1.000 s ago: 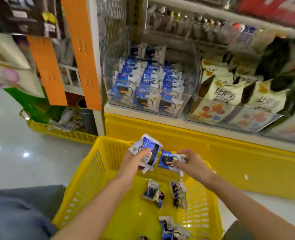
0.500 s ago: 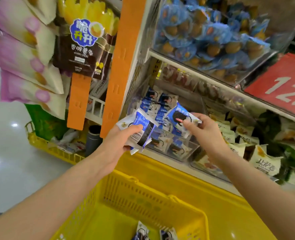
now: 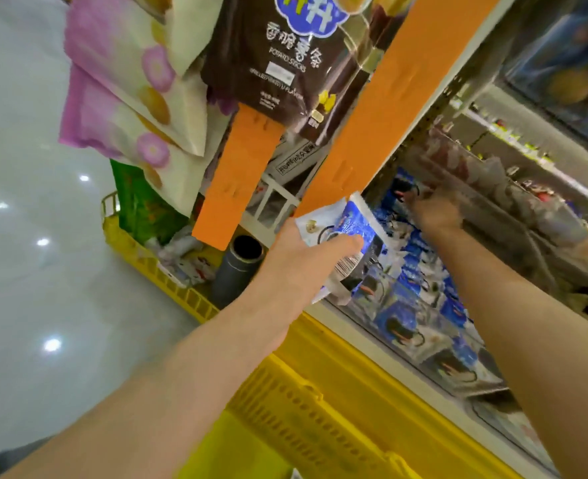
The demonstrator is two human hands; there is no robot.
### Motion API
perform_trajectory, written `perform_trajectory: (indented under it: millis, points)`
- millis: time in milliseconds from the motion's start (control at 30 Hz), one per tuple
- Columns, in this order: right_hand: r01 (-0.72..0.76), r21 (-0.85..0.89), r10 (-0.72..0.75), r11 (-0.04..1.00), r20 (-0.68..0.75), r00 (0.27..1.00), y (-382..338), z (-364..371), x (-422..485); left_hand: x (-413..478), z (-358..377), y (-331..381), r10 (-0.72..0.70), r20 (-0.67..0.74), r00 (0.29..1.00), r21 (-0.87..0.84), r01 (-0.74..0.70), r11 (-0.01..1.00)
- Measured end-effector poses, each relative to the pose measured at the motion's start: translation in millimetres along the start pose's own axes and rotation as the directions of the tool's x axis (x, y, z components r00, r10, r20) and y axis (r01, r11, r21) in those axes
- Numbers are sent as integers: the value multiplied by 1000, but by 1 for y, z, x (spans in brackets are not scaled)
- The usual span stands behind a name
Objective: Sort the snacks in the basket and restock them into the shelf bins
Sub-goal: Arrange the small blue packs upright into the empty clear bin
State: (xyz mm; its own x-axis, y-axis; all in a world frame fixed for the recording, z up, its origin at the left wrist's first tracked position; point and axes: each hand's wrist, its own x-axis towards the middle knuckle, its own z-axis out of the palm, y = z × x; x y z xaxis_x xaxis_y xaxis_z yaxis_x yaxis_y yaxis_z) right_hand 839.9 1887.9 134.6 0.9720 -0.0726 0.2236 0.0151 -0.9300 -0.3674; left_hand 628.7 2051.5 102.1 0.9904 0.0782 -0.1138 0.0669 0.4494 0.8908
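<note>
The yellow basket (image 3: 299, 407) sits low in front of the shelf, and above it the clear shelf bin (image 3: 458, 387) is packed with stocked packets (image 3: 420, 271) in blue and white. The left hand (image 3: 302, 261) is at the bin's near corner, thumb and fingers pinching a small bunch of snack packs (image 3: 349, 221) just outside it. The right hand (image 3: 435, 212) reaches in over the stocked packets, too blurred to tell whether its fingers hold anything

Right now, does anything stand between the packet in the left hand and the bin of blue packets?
Nothing visible does. The packet in the left hand is at the left end of the bin; the right hand reaches farther in, to its right.
</note>
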Motion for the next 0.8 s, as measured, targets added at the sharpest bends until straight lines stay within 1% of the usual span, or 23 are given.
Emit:
perform_trajectory:
  millis: [67, 133, 267, 367, 433, 533, 567, 600, 633, 667, 700, 733, 767, 800]
  points:
    - [8, -3, -8, 1000, 15, 1000, 3, 9, 10, 6, -2, -4, -5, 0, 1000, -7, 5, 1000]
    - [46, 20, -46, 999, 30, 998, 11, 16, 18, 8, -3, -6, -13, 9, 1000, -44, 14, 999]
    - [88, 83, -89, 993, 6, 996, 16, 14, 25, 14, -4, -9, -32, 17, 999, -50, 33, 998]
    - [109, -20, -109, 994, -1, 994, 13, 9, 27, 12, -5, -9, -72, 29, 997, -31, 73, 997]
    - [114, -48, -113, 992, 20, 993, 12, 6, 21, 9, -5, -5, -105, 50, 993, -37, 107, 994]
    - [146, -147, -145, 978, 12, 989, 10, -3, -3, 3, -5, -1, -121, 65, 991, -55, 124, 991]
    - [156, -148, -160, 977, -11, 987, 9, -7, -14, 1, -6, -1, -115, 66, 991, -62, 119, 991]
    - [171, -85, -176, 982, -52, 983, 7, -12, -28, -1, -5, 0, -109, 69, 992, -68, 114, 991]
    - [193, 27, -189, 981, -101, 977, 5, -17, -45, -3, -4, 1, -107, 74, 991, -77, 113, 991]
    - [216, 164, -194, 963, -142, 971, 2, -24, -65, -6, -3, 1, -112, 72, 991, -88, 118, 989]
    - [231, 288, -194, 929, -153, 969, 0, -30, -87, -9, -1, 1, -121, 65, 991, -99, 127, 987]
    - [236, 375, -201, 897, -131, 971, -1, -35, -110, -11, 1, -1, -133, 57, 989, -100, 139, 985]
    - [240, 427, -221, 872, -92, 971, -1, -40, -134, -14, 4, -2, -147, 50, 988, -93, 151, 984]
    - [272, 441, -274, 855, -61, 960, 1, -45, -156, -18, 7, -5, -166, 43, 985, -84, 169, 982]
